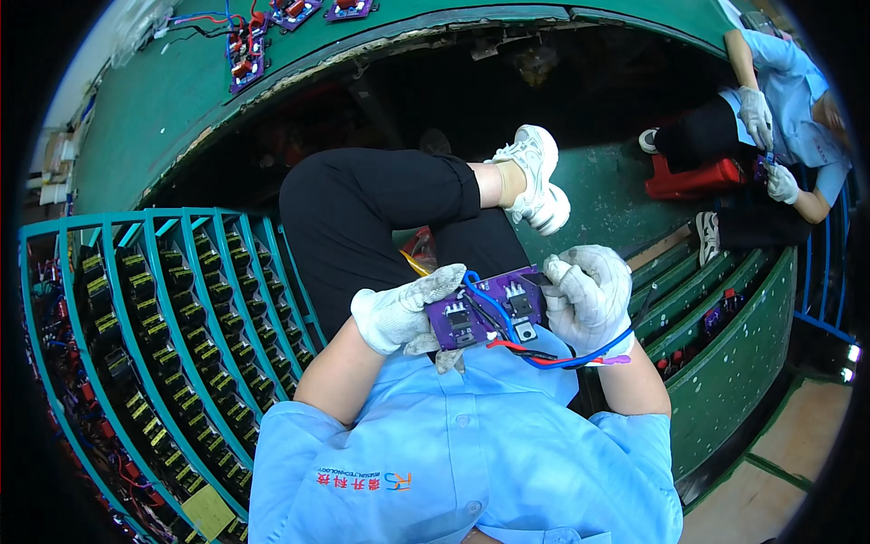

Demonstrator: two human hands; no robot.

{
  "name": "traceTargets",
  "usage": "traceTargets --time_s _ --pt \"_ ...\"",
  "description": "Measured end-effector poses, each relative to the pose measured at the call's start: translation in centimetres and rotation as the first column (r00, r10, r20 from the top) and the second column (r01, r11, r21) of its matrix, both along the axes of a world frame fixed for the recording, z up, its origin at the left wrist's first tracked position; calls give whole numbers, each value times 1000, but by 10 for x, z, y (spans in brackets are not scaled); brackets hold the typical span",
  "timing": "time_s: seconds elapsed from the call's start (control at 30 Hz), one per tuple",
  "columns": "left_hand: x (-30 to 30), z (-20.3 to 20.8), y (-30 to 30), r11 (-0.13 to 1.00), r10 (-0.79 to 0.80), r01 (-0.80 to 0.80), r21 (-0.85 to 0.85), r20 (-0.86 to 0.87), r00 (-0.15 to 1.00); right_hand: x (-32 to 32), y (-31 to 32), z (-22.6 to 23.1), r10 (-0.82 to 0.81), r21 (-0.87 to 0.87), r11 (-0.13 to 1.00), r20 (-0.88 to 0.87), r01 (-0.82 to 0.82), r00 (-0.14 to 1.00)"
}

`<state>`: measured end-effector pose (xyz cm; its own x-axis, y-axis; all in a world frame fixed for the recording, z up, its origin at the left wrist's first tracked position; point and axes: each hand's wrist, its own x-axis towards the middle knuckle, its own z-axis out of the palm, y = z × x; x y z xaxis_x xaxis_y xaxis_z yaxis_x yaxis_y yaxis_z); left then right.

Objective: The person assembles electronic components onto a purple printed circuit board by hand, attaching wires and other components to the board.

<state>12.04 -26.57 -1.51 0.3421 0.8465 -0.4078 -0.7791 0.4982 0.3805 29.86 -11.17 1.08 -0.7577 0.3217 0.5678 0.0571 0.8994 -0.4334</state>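
A purple circuit board (489,304) with black components is held in front of my chest, over my lap. My left hand (408,313), in a white glove, grips its left end, with the thumb on top and fingers underneath. At the right end is my gloved right hand (589,299), its fingers curled together at the board's edge; whether they pinch the board or a small part there is hidden. A blue wire (489,297) loops over the board. More blue, red and black wires (544,359) hang off its near edge toward my right wrist.
At left stands a teal rack (149,313) with rows of black and yellow components. A green bench (154,100) ahead bears several wired purple boards (246,56). To the right are green slatted shelves (734,354) with boards, and a seated co-worker (784,118) handling a small board beside a red box (693,179).
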Motion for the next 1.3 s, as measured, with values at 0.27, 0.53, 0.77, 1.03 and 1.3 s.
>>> traceTargets --time_s 0.27,0.53,0.77,1.03,1.3 --pt "-4 -13 -6 999 35 -32 -16 195 980 -3 3 17 105 50 992 171 -115 980" --pt "-5 -15 -7 1000 -6 3 17 196 981 -5 -3 5 28 53 998 125 -34 992" --pt "6 -3 -2 1000 20 -20 11 66 998 7 -1 -9 -20 -49 999 -42 18 999" --pt "7 6 14 954 241 -247 -167 -57 969 2 -1 -6 -260 -316 909 81 272 962" --pt "21 -14 15 963 271 -241 123 -470 840 -6 -15 -4 -127 -551 822 77 148 989"
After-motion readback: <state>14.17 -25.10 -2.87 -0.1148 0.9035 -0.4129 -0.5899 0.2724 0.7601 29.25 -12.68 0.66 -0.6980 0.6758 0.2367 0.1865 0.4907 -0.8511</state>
